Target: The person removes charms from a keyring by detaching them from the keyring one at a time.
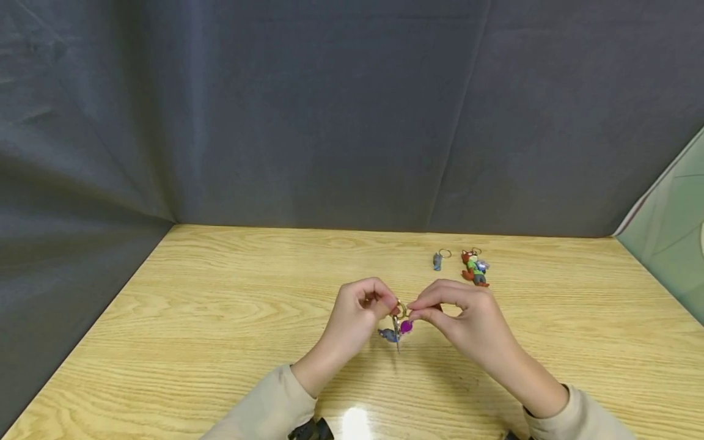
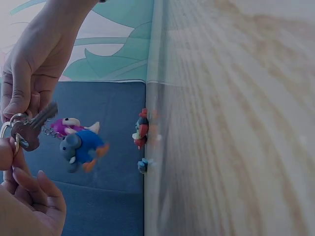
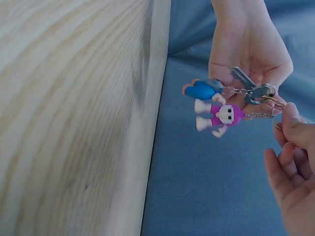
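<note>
While both hands are raised just above the middle of the wooden bench [image 1: 220,305], a gold key ring [image 1: 401,309] is pinched between them. The ring is gripped from one side by the curled fingers of the left hand [image 1: 357,318] and from the other by the thumb and forefinger of the right hand [image 1: 467,318], so each grip is pressed together on the ring. From the ring a silver key [image 1: 396,333] is hung, pointing down toward the bench, and two small figures are hung beside it on short chains: a purple figure [image 3: 221,116] and a blue figure [image 3: 202,90]. In the left wrist view the key [image 2: 34,127] is seen lying against the right hand's fingers, with the blue figure [image 2: 81,147] dangling free below it.

No containers can be seen on the bench. Farther back and to the right, well apart from the hands, a small grey-blue charm with a ring [image 1: 438,260] and a cluster of red and green figures [image 1: 474,267] are laid near each other. Wide bare wood is left to the left of the hands and in front of them. The bench is bounded at the back and along the left by a dark grey cloth backdrop [image 1: 352,110], and its right edge is met by a pale green surface [image 1: 671,232].
</note>
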A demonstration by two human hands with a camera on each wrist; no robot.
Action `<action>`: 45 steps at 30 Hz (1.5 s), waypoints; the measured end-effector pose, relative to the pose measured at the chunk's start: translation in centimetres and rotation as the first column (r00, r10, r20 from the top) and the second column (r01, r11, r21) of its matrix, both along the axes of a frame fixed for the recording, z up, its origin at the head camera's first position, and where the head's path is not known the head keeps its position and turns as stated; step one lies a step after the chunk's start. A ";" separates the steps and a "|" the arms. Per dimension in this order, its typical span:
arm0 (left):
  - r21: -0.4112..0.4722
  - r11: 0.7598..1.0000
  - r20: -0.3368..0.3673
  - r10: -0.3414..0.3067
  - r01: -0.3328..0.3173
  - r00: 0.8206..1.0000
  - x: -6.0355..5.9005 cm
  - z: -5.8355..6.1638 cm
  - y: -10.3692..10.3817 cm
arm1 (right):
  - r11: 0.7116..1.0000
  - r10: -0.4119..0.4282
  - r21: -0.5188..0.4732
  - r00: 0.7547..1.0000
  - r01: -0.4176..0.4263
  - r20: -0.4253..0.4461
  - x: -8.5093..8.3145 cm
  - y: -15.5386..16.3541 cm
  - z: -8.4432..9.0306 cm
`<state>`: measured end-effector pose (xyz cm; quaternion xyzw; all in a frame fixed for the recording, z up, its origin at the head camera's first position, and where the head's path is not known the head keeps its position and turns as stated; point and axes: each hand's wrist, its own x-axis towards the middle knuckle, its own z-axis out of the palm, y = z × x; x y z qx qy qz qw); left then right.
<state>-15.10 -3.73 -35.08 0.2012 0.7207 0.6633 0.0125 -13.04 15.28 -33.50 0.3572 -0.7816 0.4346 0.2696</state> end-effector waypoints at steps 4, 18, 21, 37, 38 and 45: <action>-0.003 0.999 0.018 -0.048 0.048 0.999 -0.2 -0.1 -0.2 | 0.999 -0.052 0.017 0.998 0.052 0.032 0.0 0.0 0.0; -0.213 0.977 -0.105 -0.024 0.001 0.994 0.1 0.3 0.0 | 0.994 -0.097 0.054 0.988 0.091 0.122 -0.1 0.0 -0.1; -0.236 0.972 -0.103 -0.014 -0.011 0.995 0.4 0.6 -0.1 | 0.996 -0.076 0.047 0.993 0.072 0.094 0.1 0.0 0.0; -0.205 0.977 -0.167 0.020 -0.054 0.986 0.5 1.8 -0.8 | 0.998 -0.058 0.024 0.998 0.057 0.038 0.5 -0.3 0.1; -0.220 0.974 -0.188 0.021 -0.063 0.982 0.5 1.9 -0.8 | 0.997 -0.077 0.026 0.996 0.076 0.045 0.5 -0.3 0.1; -0.314 0.948 -0.238 -0.021 -0.056 0.971 0.4 2.2 -1.0 | 0.987 -0.162 0.008 0.985 0.162 0.056 0.6 0.0 0.5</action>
